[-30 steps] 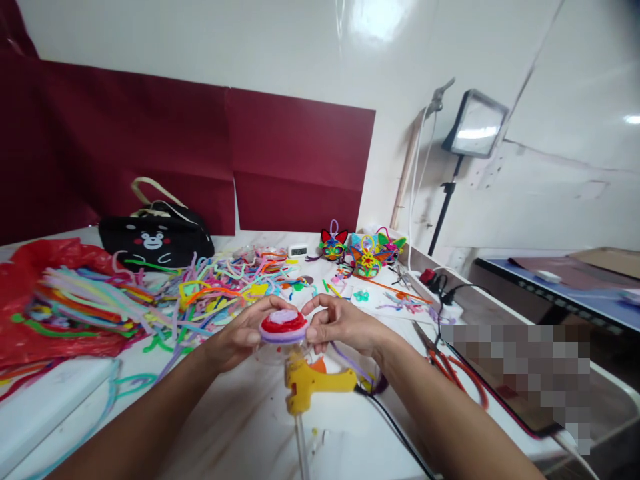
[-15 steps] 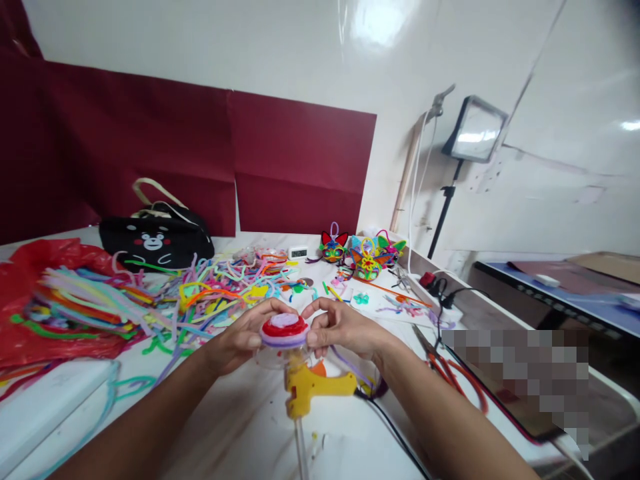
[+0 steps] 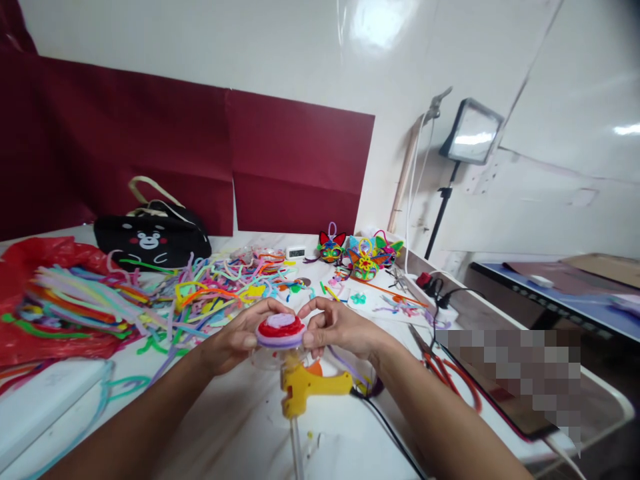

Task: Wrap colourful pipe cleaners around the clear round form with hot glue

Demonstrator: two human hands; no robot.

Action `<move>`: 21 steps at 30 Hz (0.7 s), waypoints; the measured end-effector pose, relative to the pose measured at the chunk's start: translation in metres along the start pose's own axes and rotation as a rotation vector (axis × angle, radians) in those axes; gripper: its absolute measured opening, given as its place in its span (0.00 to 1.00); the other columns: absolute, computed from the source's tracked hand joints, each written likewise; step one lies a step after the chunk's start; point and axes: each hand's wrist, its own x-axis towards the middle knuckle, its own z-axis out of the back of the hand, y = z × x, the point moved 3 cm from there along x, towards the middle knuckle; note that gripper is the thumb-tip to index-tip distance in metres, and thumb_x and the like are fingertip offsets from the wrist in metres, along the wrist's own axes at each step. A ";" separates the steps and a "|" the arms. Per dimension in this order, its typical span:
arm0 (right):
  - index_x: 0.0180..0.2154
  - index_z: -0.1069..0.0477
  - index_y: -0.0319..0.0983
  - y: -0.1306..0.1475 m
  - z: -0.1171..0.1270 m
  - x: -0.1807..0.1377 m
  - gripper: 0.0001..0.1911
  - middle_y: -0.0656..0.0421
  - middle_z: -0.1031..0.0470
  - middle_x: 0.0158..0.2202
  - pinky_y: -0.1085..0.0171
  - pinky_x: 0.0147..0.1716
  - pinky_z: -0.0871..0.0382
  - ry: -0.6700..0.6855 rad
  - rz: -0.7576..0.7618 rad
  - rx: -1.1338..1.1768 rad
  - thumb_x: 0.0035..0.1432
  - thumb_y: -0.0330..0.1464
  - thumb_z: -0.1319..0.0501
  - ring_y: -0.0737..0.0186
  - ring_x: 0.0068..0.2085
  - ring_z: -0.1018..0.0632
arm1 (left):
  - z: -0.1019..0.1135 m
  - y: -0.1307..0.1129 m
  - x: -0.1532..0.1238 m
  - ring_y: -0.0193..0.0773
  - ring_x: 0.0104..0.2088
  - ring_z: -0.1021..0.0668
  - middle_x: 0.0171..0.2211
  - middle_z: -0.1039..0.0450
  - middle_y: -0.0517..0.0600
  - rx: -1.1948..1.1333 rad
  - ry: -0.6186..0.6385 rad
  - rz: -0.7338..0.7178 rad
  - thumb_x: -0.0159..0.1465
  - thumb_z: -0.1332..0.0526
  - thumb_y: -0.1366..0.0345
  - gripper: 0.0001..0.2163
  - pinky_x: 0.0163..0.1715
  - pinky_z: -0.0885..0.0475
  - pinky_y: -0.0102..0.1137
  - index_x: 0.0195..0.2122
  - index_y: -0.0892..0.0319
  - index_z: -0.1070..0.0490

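Observation:
Both of my hands pinch a round coiled pipe-cleaner disc (image 3: 281,329), lilac at the centre, red around it and purple at the rim. My left hand (image 3: 235,341) is closed on its left edge, thumb in front and fingers behind. From the right, my right hand (image 3: 341,331) grips the opposite edge between thumb and fingertips. Directly below the disc is something round and clear (image 3: 264,359); whether they touch I cannot tell. A yellow hot glue gun (image 3: 320,385) with a clear glue stick lies just in front, its nozzle end hidden under the disc.
Loose pipe cleaners (image 3: 220,287) heap at the left beside a red plastic bag (image 3: 15,267). Colourful cat-face ornaments (image 3: 365,263) stand at the back. Orange-handled scissors (image 3: 450,380) and a tablet (image 3: 505,393) lie right. A black bear bag (image 3: 153,233) sits behind the heap.
The whole view has shifted slightly, with the scene a little further left. Both hands keep the same grip on the disc, which looks tilted a touch more toward me.

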 end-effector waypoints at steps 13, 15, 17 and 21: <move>0.41 0.34 0.38 0.000 -0.002 0.001 0.38 0.67 0.23 0.20 0.69 0.23 0.30 -0.002 -0.012 0.004 0.32 0.45 0.21 0.69 0.19 0.25 | 0.006 0.007 -0.001 0.42 0.38 0.22 0.41 0.24 0.52 -0.016 0.033 -0.026 0.50 0.29 0.59 0.26 0.37 0.30 0.30 0.49 0.60 0.28; 0.41 0.35 0.38 0.000 -0.002 0.001 0.38 0.67 0.23 0.20 0.69 0.23 0.30 0.002 -0.010 0.002 0.32 0.45 0.21 0.69 0.19 0.25 | 0.006 0.008 -0.001 0.41 0.39 0.23 0.41 0.24 0.52 -0.018 0.037 -0.027 0.50 0.29 0.58 0.26 0.38 0.30 0.29 0.50 0.59 0.28; 0.41 0.35 0.38 0.000 -0.002 0.001 0.38 0.67 0.22 0.21 0.69 0.23 0.30 0.003 -0.008 -0.001 0.33 0.45 0.21 0.69 0.19 0.25 | 0.007 0.008 -0.001 0.41 0.39 0.23 0.41 0.24 0.52 -0.013 0.034 -0.028 0.50 0.29 0.58 0.26 0.38 0.30 0.29 0.50 0.59 0.28; 0.42 0.34 0.39 -0.001 -0.001 0.001 0.37 0.67 0.22 0.21 0.69 0.23 0.31 0.002 -0.007 -0.007 0.33 0.45 0.21 0.69 0.19 0.25 | 0.006 0.006 -0.002 0.41 0.39 0.23 0.41 0.25 0.53 0.001 0.016 -0.030 0.49 0.28 0.58 0.26 0.38 0.29 0.30 0.49 0.59 0.27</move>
